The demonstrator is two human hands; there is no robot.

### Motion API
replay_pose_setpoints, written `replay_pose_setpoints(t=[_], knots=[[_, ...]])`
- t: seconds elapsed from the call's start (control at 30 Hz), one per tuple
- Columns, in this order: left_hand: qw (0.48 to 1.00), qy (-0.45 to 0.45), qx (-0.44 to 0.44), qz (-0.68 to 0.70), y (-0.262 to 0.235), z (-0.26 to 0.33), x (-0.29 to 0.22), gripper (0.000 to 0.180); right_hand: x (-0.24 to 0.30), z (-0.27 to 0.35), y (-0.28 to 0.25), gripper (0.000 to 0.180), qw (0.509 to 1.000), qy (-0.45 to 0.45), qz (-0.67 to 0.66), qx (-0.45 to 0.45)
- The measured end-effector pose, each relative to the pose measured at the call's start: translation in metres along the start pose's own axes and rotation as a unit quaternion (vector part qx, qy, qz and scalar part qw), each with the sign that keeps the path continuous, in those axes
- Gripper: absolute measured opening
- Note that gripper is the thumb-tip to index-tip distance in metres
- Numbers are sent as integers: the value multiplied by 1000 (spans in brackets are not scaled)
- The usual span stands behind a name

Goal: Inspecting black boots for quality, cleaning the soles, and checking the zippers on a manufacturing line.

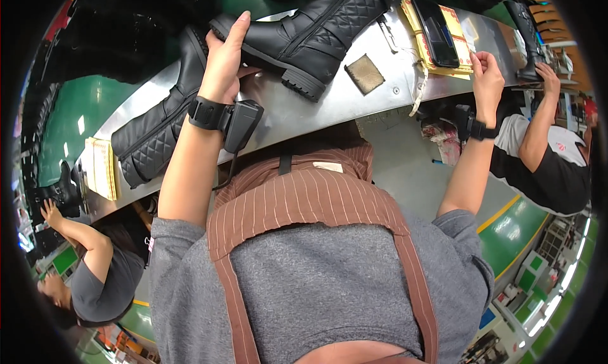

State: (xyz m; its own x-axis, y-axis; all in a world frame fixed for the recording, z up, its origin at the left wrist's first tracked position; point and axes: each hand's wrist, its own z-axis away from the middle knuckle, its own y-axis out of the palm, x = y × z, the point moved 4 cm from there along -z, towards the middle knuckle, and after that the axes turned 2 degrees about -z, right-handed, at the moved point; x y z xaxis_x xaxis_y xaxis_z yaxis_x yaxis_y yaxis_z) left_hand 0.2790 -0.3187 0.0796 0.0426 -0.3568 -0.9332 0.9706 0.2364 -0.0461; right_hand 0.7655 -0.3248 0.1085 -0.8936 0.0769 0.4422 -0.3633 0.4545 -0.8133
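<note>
The fingers of the left hand (221, 72) curl about the toe of a black leather-look boot with a quilted shaft (310, 38), thumb raised along the near side of the toe. The boot lies toward the table's far edge, heel block turned to the near edge; whether its toe is lifted cannot be told. With the hold only at the toe, the heavier-looking shaft could swing and tip toward the far edge.

The fingers of the right hand (487, 79) are bent together beside a stack of yellow printed paper (457, 22); whether they pinch anything cannot be told. A black phone (436, 34) rests on that stack, so a tug at the sheets could slide it off. The off-white cord (419, 90) at the stack's left side reaches the near edge of the metal table (345, 104) and could catch a sleeve.

Farther left, a second black quilted boot (155, 126) lies along the near edge; a bump from the left forearm could push it over.
</note>
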Motion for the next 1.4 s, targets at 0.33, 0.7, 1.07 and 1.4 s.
replay_pose_setpoints(t=[0.33, 0.7, 1.07, 1.4], knots=[[1000, 0, 17, 5, 1, 1, -1, 75, 208, 80, 65, 13, 893, -201, -328, 233], [1000, 3, 6, 10, -1, -3, 4, 78, 207, 75, 94, 23, 920, -178, -282, 205], [998, -3, 56, 16, 0, -4, 4, 86, 160, 51, 86, 38, 961, -2, -169, 220], [999, 0, 44, 32, 1, 0, 1, 81, 169, 51, 109, 56, 944, 31, -174, 280]])
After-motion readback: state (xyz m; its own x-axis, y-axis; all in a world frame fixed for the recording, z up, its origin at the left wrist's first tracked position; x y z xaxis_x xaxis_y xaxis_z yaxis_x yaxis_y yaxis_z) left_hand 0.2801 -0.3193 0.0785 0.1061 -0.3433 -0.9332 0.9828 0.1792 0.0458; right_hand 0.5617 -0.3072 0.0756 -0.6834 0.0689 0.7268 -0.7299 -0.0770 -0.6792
